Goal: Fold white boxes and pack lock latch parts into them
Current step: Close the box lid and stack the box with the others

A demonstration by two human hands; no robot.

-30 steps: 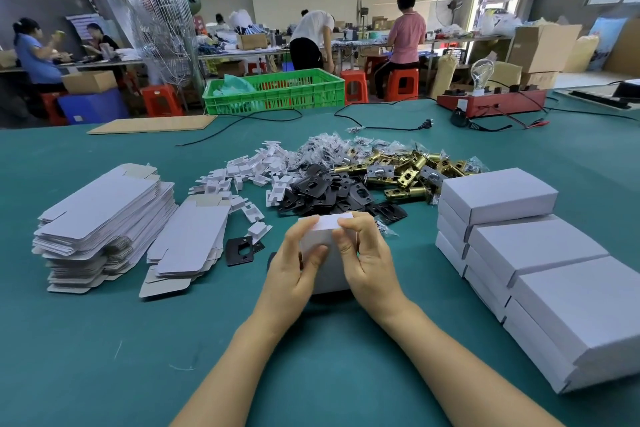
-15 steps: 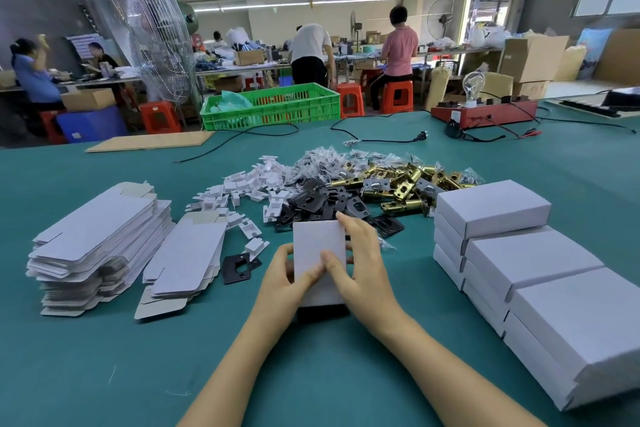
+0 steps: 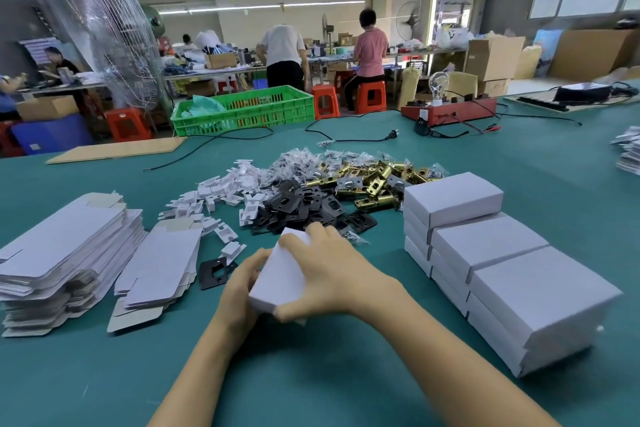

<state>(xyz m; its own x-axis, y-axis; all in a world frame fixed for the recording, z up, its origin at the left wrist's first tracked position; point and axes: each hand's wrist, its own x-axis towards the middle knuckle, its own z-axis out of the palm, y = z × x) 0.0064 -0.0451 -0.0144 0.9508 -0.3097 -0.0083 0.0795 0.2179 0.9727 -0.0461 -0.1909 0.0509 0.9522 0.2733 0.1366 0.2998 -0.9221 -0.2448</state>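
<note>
While the green counter point(image 3: 519, 156) carries everything, the biggest mass is the stack of finished boxes point(image 3: 491, 253) at three o'clock from the hands, well clear of them; flat box blanks point(image 3: 65, 246) lie at nine o'clock. At twelve o'clock sit the brass latches point(image 3: 367, 180), black plates point(image 3: 298, 204) and white inserts point(image 3: 225, 184), near but not touching. Between the hands is the white box point(image 3: 277, 277), its long axis running from seven toward one o'clock, tilted. The right hand point(image 3: 332, 274) curls over its far and right side, gripping it; the left hand point(image 3: 242, 284) cups its near-left end. Carrying it toward the stack looks unobstructed, the right hand being nearer.
</note>
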